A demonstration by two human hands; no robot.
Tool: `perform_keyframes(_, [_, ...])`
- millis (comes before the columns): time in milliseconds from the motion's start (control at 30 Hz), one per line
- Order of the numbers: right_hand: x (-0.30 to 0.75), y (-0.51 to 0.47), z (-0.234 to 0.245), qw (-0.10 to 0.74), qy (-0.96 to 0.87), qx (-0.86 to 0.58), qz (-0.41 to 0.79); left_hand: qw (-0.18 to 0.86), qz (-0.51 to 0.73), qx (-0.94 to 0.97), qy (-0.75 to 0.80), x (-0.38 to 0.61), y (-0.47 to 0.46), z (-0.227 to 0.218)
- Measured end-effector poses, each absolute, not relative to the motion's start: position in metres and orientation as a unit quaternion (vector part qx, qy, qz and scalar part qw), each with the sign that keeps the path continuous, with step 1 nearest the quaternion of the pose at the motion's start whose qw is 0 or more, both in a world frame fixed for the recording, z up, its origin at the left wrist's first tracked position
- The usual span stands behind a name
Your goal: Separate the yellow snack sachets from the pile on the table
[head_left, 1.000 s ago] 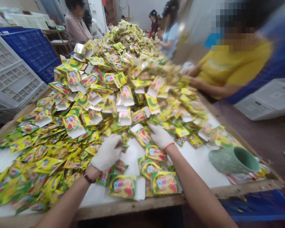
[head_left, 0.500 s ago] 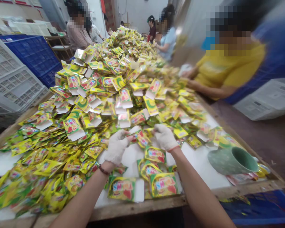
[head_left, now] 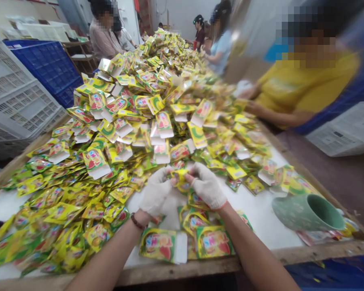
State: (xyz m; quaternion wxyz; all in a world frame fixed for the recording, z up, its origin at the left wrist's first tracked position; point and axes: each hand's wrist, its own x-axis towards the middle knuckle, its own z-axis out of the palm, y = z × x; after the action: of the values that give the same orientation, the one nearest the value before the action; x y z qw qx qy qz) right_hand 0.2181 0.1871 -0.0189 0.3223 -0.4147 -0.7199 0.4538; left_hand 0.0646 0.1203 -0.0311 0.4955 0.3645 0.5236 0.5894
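Yellow sachet (head_left: 179, 178) pinched between our gloved left hand (head_left: 155, 192) and right hand (head_left: 207, 186): we are picking at the near edge of the heap (head_left: 133, 121) on the desk (head_left: 176, 268).

From my remote view, a pale green ceramic mug (head_left: 307, 212) lies on its side on the white table near its wooden rim (head_left: 182, 271), while white slatted plastic crates (head_left: 18, 93) and a blue slatted plastic crate (head_left: 45, 64) stand stacked off to the left. Across the table I see a co-worker in a yellow shirt (head_left: 303, 89) and, farther along, another in a light blue shirt (head_left: 221, 52), with a white plastic crate (head_left: 342, 131) on the floor at the right.
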Motion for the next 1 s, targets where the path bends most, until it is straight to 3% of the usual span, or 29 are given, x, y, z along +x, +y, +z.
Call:
perform_keyframes(200, [0.219, 0.191, -0.020, 0.245, -0.703, -0.362, 0.562, 0.419, 0.544, 0.435, 0.582, 0.066, 0.123, -0.037])
perform_keyframes(300, [0.221, 0.193, -0.019, 0.278, -0.665, -0.394, 0.571, 0.386, 0.552, 0.435, 0.598, 0.057, 0.124, -0.034])
perform_keyframes(400, [0.228, 0.199, -0.018, 0.320, -0.636, -0.420, 0.562, 0.269, 0.529, 0.468, 0.655, 0.040, 0.124, -0.027])
perform_keyframes(533, [0.238, 0.205, -0.019, 0.363, -0.604, -0.425, 0.568, 0.103, 0.325, 0.694, 0.634, 0.034, 0.126, -0.024])
perform_keyframes(633, [0.241, 0.208, -0.021, 0.386, -0.582, -0.432, 0.571, 0.052, 0.167, 0.808, 0.563, 0.046, 0.134, -0.027])
perform_keyframes(700, [0.243, 0.208, -0.020, 0.403, -0.562, -0.433, 0.578, 0.035, 0.123, 0.807, 0.576, 0.053, 0.141, -0.026])
perform_keyframes(867, [0.245, 0.206, -0.011, 0.422, -0.540, -0.377, 0.624, -0.005, 0.190, 0.638, 0.746, 0.056, 0.145, -0.008])
perform_keyframes(1000, [0.242, 0.207, -0.012, 0.411, -0.526, -0.418, 0.616, 0.082, 0.248, 0.643, 0.720, 0.057, 0.133, -0.002])
